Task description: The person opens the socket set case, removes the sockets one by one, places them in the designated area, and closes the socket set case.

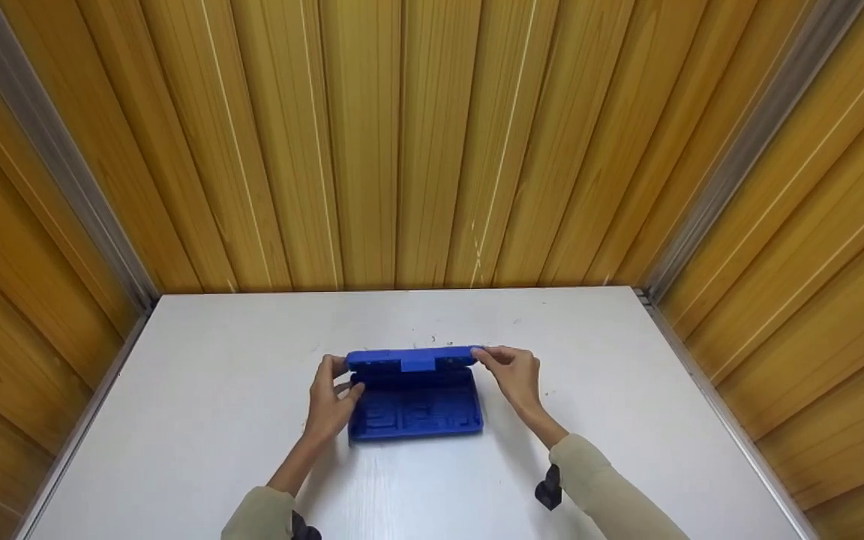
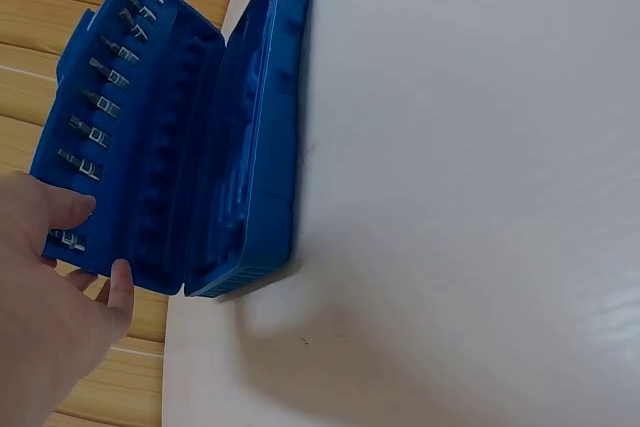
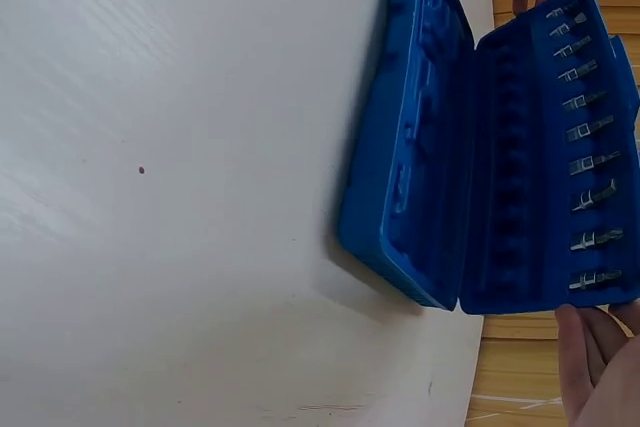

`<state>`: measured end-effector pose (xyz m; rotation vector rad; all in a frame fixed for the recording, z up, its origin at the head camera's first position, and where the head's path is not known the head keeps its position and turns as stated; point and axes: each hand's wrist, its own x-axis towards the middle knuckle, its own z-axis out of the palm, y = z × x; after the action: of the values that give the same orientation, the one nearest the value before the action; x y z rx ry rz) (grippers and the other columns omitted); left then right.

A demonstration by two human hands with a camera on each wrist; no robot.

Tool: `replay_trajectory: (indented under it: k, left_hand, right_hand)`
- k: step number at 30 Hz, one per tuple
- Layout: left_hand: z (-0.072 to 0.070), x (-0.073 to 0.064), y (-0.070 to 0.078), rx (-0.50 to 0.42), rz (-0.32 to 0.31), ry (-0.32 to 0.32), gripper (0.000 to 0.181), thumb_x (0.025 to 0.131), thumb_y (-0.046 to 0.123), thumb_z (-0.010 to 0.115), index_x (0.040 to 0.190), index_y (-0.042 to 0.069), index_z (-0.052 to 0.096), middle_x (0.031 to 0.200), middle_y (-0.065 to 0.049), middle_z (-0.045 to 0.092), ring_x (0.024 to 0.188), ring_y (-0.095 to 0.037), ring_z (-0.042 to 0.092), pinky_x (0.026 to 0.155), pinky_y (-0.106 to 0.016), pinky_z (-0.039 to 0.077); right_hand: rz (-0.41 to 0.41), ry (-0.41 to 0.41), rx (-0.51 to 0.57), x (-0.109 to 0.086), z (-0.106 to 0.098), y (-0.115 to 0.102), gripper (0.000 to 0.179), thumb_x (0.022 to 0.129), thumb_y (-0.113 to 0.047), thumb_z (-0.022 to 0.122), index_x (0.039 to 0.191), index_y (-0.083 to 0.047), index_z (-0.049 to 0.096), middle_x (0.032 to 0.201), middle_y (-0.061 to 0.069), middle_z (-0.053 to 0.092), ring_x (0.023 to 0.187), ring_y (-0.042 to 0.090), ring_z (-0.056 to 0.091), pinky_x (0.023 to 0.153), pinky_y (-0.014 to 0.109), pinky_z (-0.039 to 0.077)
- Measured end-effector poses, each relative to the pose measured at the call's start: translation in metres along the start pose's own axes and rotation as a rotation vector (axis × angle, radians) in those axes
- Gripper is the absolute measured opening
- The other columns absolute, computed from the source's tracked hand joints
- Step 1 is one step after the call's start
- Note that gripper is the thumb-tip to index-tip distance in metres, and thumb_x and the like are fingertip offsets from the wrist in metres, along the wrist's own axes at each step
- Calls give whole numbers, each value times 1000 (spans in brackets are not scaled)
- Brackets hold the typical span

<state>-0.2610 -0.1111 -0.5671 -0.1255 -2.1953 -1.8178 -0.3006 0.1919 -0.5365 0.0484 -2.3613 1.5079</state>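
A blue plastic bit case (image 1: pixel 415 431) stands on the white table with its lid (image 1: pixel 376 358) raised at an angle over the base. Moulded hollows show in the base (image 3: pixel 385 162). Along the inside of the lid sits a row of several metal screwdriver bits (image 2: pixel 108 73), plain to see in both wrist views. My left hand (image 1: pixel 331 405) grips the lid's left end, thumb over the inner side. At the opposite end, my right hand (image 1: pixel 514 375) pinches the lid's right corner between thumb and fingers. A latch tab (image 1: pixel 418 364) hangs from the middle of the lid's edge.
The white table (image 1: pixel 237 375) reaches back to a wood-patterned panel wall (image 1: pixel 432 150), with like panels on both sides. Metal strips (image 1: pixel 762 97) run along the corners. A few small dark specks mark the tabletop.
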Motion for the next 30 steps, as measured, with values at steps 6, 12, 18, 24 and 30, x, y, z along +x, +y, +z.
replay_trajectory:
  k: [6, 12, 18, 24, 30]
  left_hand:
    - [0, 2, -4, 39, 33, -29, 58, 83, -15, 70, 135, -1, 49, 132, -25, 54, 127, -44, 56, 100, -55, 56]
    - [-3, -4, -13, 193, 42, -142, 102, 77, -15, 76, 161, 7, 22, 150, -29, 39, 141, -53, 40, 112, -65, 43]
    - [-14, -7, -17, 315, -1, -294, 128, 74, -11, 83, 165, 15, -3, 165, -29, 23, 151, -54, 25, 121, -67, 26]
    - [-17, -1, -20, 316, 35, -361, 140, 70, -9, 88, 164, 18, -12, 167, -24, 19, 149, -52, 31, 120, -65, 31]
    - [-17, -1, -23, 322, 19, -387, 140, 69, -6, 89, 164, 13, -13, 169, -24, 17, 146, -51, 37, 120, -62, 34]
  right_hand:
    - [26, 58, -16, 7, 0, -3, 22, 84, -31, 85, 82, -9, 82, 76, 8, 79, 66, 10, 73, 60, 16, 51]
    - [62, 102, -32, 9, 6, -3, 25, 83, -34, 85, 78, -10, 79, 73, 6, 78, 67, 15, 74, 60, 18, 47]
    - [74, 101, -18, 11, 14, -4, 26, 84, -34, 85, 75, -11, 76, 73, 3, 77, 66, 12, 71, 61, 19, 46]
    - [65, 130, -43, 17, 18, -6, 28, 86, -36, 83, 76, -11, 75, 72, 4, 76, 64, 9, 69, 62, 19, 48]
    - [22, 114, -21, 16, 21, -1, 23, 88, -32, 82, 84, -11, 75, 81, 6, 78, 71, 11, 71, 69, 22, 54]
